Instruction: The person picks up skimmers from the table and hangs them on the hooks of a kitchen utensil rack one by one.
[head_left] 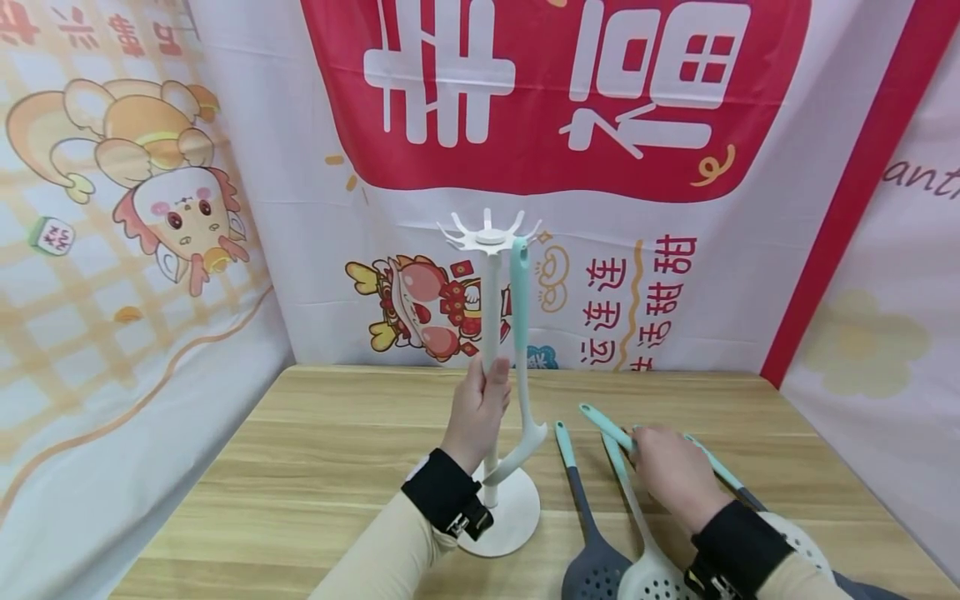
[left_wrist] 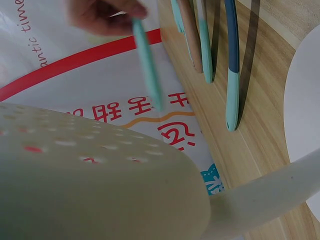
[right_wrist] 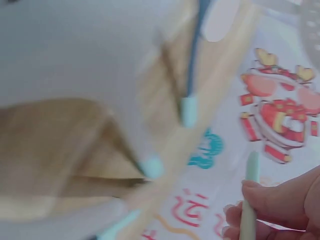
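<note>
My left hand (head_left: 476, 414) grips the white pole of a utensil stand (head_left: 491, 321), which has a round base and a ring of hooks. From one hook hangs a skimmer (head_left: 520, 300) with a mint handle; its pale perforated head fills the lower left of the left wrist view. At the right, my right hand (head_left: 675, 473) holds a mint-handled kitchen utensil (head_left: 604, 427), pinched between thumb and fingers in the right wrist view. Its handle is tilted above the table. I cannot tell whether the white perforated head (head_left: 798, 537) beyond the wrist belongs to it.
Beside the stand's base lie a dark grey slotted turner (head_left: 597, 573) and a white skimmer (head_left: 654, 575), handles pointing away. Another mint-and-dark handle (head_left: 723, 468) lies to the right of my hand. Printed cloth (head_left: 570, 183) hangs behind the wooden table (head_left: 337, 467).
</note>
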